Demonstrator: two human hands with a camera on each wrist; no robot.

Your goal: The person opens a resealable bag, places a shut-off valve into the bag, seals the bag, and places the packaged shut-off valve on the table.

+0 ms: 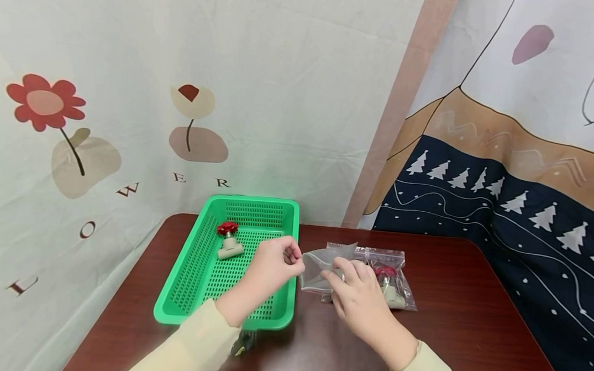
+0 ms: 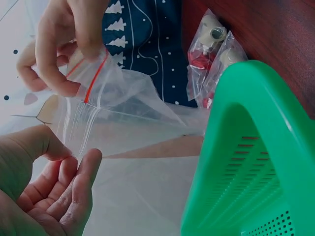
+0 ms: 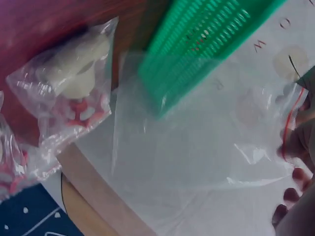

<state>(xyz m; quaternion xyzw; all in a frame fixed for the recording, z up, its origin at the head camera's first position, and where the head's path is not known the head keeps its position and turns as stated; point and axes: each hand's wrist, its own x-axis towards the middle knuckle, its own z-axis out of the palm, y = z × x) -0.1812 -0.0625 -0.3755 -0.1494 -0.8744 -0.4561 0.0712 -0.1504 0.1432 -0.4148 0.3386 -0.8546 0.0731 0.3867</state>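
Observation:
A clear zip bag (image 1: pixel 315 269) with a red line along its mouth hangs flat between the two hands, with nothing visible inside it. My left hand (image 1: pixel 274 257) pinches one end of the bag's mouth between thumb and fingertips. At the opposite end, my right hand (image 1: pixel 361 296) grips the zip edge, its fingers (image 2: pixel 54 54) bent over the plastic in the left wrist view. Behind the right hand lie bagged valves (image 1: pixel 394 297) with red handwheels and pale bodies. One unbagged valve (image 1: pixel 230 247) with a red handwheel rests in the green basket (image 1: pixel 296 224).
The basket stands left of the bagged valves on a dark red-brown table (image 1: pixel 446 302). A small dark and yellow item (image 1: pixel 242 344) shows at the basket's near edge. Printed cloth (image 1: pixel 291 96) hangs behind the table.

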